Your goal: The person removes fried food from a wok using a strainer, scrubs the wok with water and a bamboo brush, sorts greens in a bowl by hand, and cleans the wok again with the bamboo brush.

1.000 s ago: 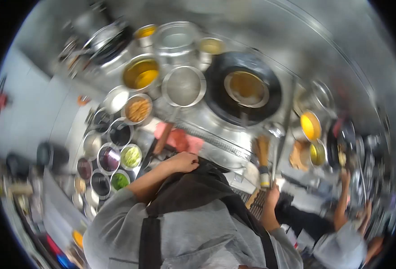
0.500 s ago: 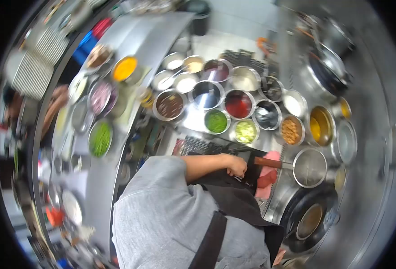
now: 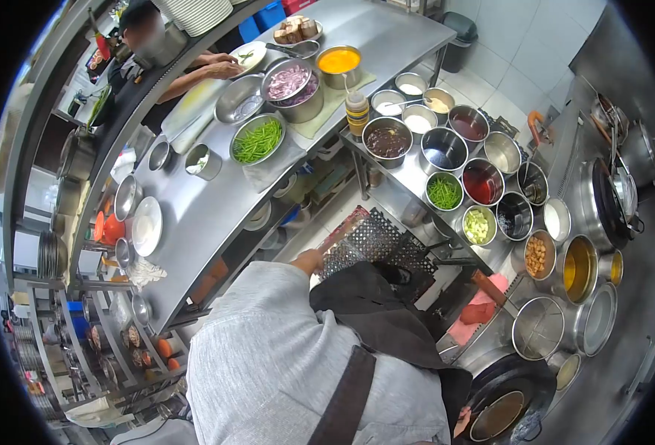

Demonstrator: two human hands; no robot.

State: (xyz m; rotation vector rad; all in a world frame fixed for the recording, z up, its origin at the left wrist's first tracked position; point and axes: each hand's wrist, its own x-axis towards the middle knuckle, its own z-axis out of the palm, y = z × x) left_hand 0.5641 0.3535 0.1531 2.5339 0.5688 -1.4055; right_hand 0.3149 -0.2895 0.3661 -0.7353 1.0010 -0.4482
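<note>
My left hand (image 3: 309, 260) hangs past the edge of my grey sleeve (image 3: 260, 297), above the floor by the black perforated mat (image 3: 361, 245). It looks rounded, but its fingers are mostly hidden, and no object shows in it. At the lower right, only a small part of my right hand (image 3: 462, 421) shows beside my dark apron (image 3: 387, 319), at the near rim of a black wok (image 3: 483, 393). What it touches or holds is hidden. A round strainer (image 3: 498, 415) lies in the wok. Another strainer with a wooden handle (image 3: 538, 328) rests above it.
Metal pots of sauces and chopped greens (image 3: 444, 190) crowd the side table. On the long steel counter (image 3: 201, 215) stand bowls of green strips (image 3: 257, 141) and sliced onion (image 3: 286, 83). Across it, a co-worker's hands (image 3: 220, 68) are at a plate. A pink cloth (image 3: 479, 308) lies by the stove.
My view has swung toward the left, bringing more of the counter and the co-worker into sight. My left hand has moved from in front of my apron out to my left side.
</note>
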